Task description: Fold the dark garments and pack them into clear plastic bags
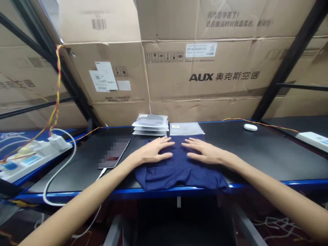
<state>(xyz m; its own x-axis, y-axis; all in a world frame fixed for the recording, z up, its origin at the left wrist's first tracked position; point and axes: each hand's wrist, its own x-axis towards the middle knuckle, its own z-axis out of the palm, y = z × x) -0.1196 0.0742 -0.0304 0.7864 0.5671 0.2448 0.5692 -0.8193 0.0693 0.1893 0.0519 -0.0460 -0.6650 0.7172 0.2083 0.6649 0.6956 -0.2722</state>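
Observation:
A navy blue cloth garment (176, 174) lies spread on the black tabletop, with its near edge hanging slightly over the table's blue front rim. Its exact kind is not clear. My left hand (155, 150) rests flat on the left part of the fabric, fingers stretched out and apart. On the right part lies my right hand (205, 150), palm down with its fingers spread. Neither hand grips anything. Just beyond the fingertips are a stack of frosted plastic packets (150, 124) and, to its right, a flat plastic packet (187, 128).
Left of the garment, a phone (114, 155) is plugged into a white cable (52, 176). A power strip (36, 155) with plugs sits at far left, another white strip (314, 139) at far right. A small white case (250, 127) lies back right. Cardboard (205, 75) walls the back.

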